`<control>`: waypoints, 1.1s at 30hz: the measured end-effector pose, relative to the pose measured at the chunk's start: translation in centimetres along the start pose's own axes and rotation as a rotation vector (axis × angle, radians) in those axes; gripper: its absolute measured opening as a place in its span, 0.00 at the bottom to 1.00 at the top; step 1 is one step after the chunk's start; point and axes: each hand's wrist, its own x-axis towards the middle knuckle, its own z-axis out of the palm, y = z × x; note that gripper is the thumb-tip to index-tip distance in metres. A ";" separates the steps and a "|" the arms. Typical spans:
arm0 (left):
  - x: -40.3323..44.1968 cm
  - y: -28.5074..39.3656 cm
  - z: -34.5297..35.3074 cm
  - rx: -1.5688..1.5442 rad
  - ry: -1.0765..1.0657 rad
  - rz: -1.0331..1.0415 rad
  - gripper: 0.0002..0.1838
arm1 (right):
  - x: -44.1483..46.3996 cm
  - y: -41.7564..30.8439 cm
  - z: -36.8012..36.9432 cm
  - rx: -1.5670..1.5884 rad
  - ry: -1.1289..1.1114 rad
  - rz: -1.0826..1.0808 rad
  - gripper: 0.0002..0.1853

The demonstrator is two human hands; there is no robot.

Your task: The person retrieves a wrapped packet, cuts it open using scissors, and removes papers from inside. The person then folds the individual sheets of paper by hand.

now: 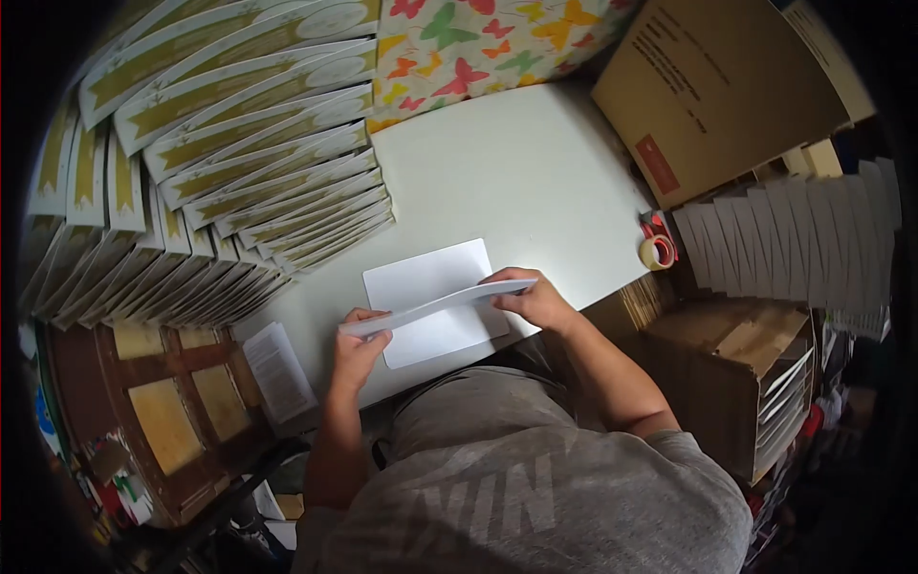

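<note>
My left hand [360, 352] and my right hand [532, 298] grip opposite ends of a white paper piece [435, 307]. The fingers of both hands are closed on it, thumbs nearest my body. Seen almost edge-on, the held paper is slightly bowed; whether it is one sheet or several I cannot tell. Below it a white sheet [426, 266] with rounded corners lies flat on the white table [507, 163], close to the front edge. The held paper hides a strip across that sheet's middle.
Rows of white-and-gold folded covers [258, 143] stand at the left. A printed sheet [277, 368] lies at the left corner. Tape rolls [658, 253] sit by the right edge, beside grey-white paper stacks [784, 239]. Cardboard boxes [717, 96] stand right, butterfly-patterned cloth [478, 53] behind.
</note>
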 end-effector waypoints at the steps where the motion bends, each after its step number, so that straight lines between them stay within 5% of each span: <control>1: 0.2 -0.5 0.3 0.065 -0.014 0.032 0.22 | 0.9 1.5 0.2 -0.022 0.010 -0.022 0.15; 5: 0.4 0.9 4.9 0.308 0.137 0.023 0.24 | 0.7 1.0 4.6 -0.124 0.154 -0.035 0.16; 7: -0.3 1.7 7.9 0.482 0.300 -0.030 0.26 | -0.4 -1.0 7.3 -0.186 0.221 -0.315 0.18; 13: 0.8 2.2 10.5 0.204 -0.106 0.264 0.32 | -0.6 -1.6 6.8 -0.289 0.241 -0.130 0.24; 17: 1.7 4.5 7.2 0.294 -0.035 0.331 0.36 | 0.3 0.7 4.0 -0.076 -0.173 -0.083 0.27; 24: 1.7 -0.5 9.1 0.359 -0.134 0.291 0.34 | 0.5 3.8 7.2 -0.178 0.290 -0.288 0.21; 27: 1.6 -1.0 10.0 0.427 -0.118 0.329 0.33 | -0.9 2.5 8.0 -0.200 0.262 -0.339 0.22; 29: 2.2 -2.7 9.2 0.472 -0.076 0.069 0.34 | -0.4 2.7 7.3 -0.177 0.193 -0.160 0.25; 33: 0.9 2.3 9.4 0.332 -0.061 0.147 0.31 | -0.2 -1.0 7.0 -0.234 0.148 -0.174 0.26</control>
